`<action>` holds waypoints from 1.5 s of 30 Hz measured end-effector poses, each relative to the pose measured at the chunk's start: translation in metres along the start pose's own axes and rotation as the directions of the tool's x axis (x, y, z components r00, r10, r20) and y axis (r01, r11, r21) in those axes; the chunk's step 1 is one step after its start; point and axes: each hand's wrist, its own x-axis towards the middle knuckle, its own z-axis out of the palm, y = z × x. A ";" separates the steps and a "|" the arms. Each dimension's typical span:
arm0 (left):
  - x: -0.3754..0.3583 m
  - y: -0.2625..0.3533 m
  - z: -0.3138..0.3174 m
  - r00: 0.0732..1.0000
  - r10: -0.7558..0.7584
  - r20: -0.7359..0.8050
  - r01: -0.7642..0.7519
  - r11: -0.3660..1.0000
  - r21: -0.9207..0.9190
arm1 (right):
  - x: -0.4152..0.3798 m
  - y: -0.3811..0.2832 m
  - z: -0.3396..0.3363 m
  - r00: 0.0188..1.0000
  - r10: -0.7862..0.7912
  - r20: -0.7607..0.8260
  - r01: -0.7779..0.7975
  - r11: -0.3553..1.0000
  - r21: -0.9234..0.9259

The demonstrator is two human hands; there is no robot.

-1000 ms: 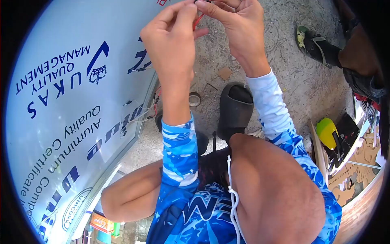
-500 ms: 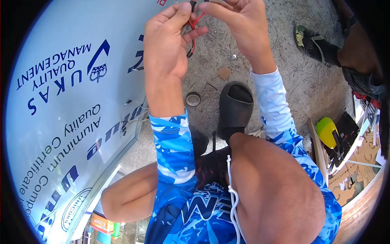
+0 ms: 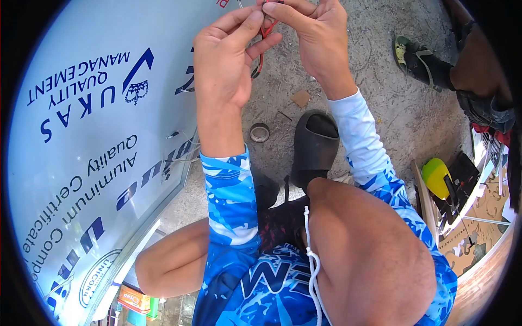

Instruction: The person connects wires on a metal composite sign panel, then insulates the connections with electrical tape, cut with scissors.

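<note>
Thin red and black wires (image 3: 266, 31) run between my two hands at the top edge of the head view. My left hand (image 3: 228, 62) pinches them with thumb and forefinger, its other fingers partly curled, and a loop of wire hangs beside its palm. Close against it, my right hand (image 3: 321, 46) has its thumb and fingers pressed together on the wires as well. The fingertips of both hands nearly touch. Exactly how the wire ends lie between them is hidden by the fingers and partly cut by the frame edge.
A large white panel with blue lettering (image 3: 117, 141) stands at my left, with thin wires coming out of it. On the concrete floor lie a roll of black tape (image 3: 259, 132) and a cardboard scrap (image 3: 300, 98). Another person's sandalled foot (image 3: 429, 65) and a yellow-green tool (image 3: 436, 176) are at right.
My right hand has moved slightly left, bringing its thumb up against my left fingertips. The black piece that showed at my left fingertips is now mostly covered.
</note>
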 end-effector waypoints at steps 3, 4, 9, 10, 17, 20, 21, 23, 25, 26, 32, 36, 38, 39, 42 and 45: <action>-0.002 -0.005 0.000 0.985 0.168 0.038 -0.170 0.983 0.064 | 0.003 0.001 -0.003 1.000 0.015 -0.009 -0.015 1.000 0.024; -0.005 -0.002 0.004 0.983 0.181 0.035 -0.184 0.978 0.094 | 0.003 0.001 -0.004 1.000 0.024 0.000 -0.024 0.998 0.058; -0.001 0.002 0.000 0.980 0.201 0.014 -0.200 0.961 0.190 | 0.003 -0.002 -0.006 0.998 0.059 0.023 -0.060 0.996 0.063; 0.001 0.000 -0.003 0.979 0.203 0.027 -0.205 0.967 0.154 | 0.005 0.001 -0.009 0.997 0.049 0.055 -0.054 0.994 0.099; 0.001 0.004 0.004 0.992 0.118 -0.041 -0.109 0.978 0.176 | 0.004 -0.008 -0.006 0.992 0.049 0.115 -0.050 0.999 0.005; 0.010 -0.010 0.002 0.980 0.198 -0.028 -0.193 0.973 0.127 | 0.006 -0.001 -0.011 0.990 0.039 0.138 -0.034 0.998 -0.044; 0.010 -0.011 0.000 0.979 0.200 -0.028 -0.195 0.973 0.125 | 0.005 -0.001 -0.009 0.989 0.039 0.140 -0.033 0.998 -0.045; 0.010 -0.012 0.001 0.976 0.217 -0.031 -0.213 0.973 0.087 | 0.000 -0.007 -0.005 0.986 0.115 0.120 -0.112 0.993 -0.033; 0.008 -0.009 0.001 0.985 0.173 0.001 -0.169 0.963 0.209 | -0.010 -0.018 -0.014 0.990 0.088 0.105 -0.057 0.961 -0.271; 0.009 -0.008 0.001 0.989 0.147 0.004 -0.140 0.932 0.335 | -0.014 -0.018 -0.027 0.989 0.043 0.143 0.006 0.946 -0.326; 0.003 -0.008 -0.009 0.823 0.540 0.176 -0.398 0.329 0.856 | -0.059 -0.080 -0.067 0.989 0.107 0.098 -0.029 0.807 -0.590; -0.062 0.006 0.016 0.838 0.543 -0.052 -0.380 0.651 0.657 | -0.095 -0.132 -0.072 0.986 0.164 -0.018 -0.150 0.846 -0.511; -0.107 0.022 0.037 0.919 0.376 -0.118 -0.312 0.877 0.366 | -0.114 -0.148 -0.058 0.992 0.113 -0.061 -0.128 0.837 -0.533; -0.130 0.024 0.045 0.938 0.332 -0.102 -0.293 0.913 0.285 | -0.123 -0.156 -0.050 0.995 0.087 -0.041 -0.096 0.896 -0.434; -0.184 0.019 0.055 0.917 0.383 0.110 -0.397 0.860 0.320 | -0.144 -0.171 -0.028 0.993 0.062 0.103 -0.032 0.962 -0.271; -0.231 0.037 0.043 0.873 0.338 0.351 -0.469 0.776 0.420 | -0.149 -0.164 -0.002 0.957 -0.104 0.271 0.192 0.926 -0.324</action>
